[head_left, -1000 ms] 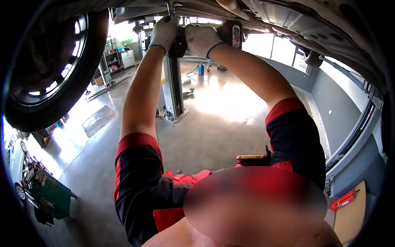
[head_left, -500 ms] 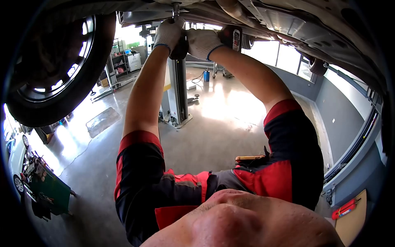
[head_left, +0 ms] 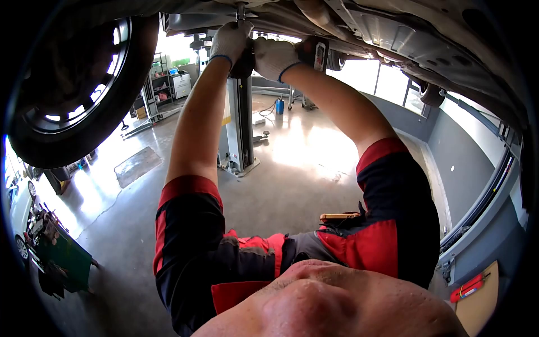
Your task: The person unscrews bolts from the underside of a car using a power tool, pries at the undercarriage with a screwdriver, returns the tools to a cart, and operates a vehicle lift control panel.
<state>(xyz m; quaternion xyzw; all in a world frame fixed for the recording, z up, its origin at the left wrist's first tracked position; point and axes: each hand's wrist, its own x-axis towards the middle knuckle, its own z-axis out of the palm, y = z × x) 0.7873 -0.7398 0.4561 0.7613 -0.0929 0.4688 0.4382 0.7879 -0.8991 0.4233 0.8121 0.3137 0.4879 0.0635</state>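
Observation:
Above my head I hold a cordless impact wrench (head_left: 243, 64) pointing upward, its socket (head_left: 241, 12) reaching the car's underside (head_left: 269, 12). My right hand (head_left: 276, 58), in a white knit glove, is closed around the handle, between the black body and the battery (head_left: 320, 54). The gloved left hand (head_left: 230, 42) is wrapped around the upper end of the tool, just below the socket. Whatever fastener the socket meets is too small and dark to make out.
A wheel (head_left: 140, 84) hangs at upper left. Behind my arms stands a lift post (head_left: 240, 126). A green tool cart (head_left: 67, 253) is at lower left, with a white car (head_left: 21, 210) beyond it. A blue canister (head_left: 279, 106) stands on the floor farther back.
The view has shifted slightly. Both hands keep the same hold on the impact wrench, and its socket stays up at the car's underside.

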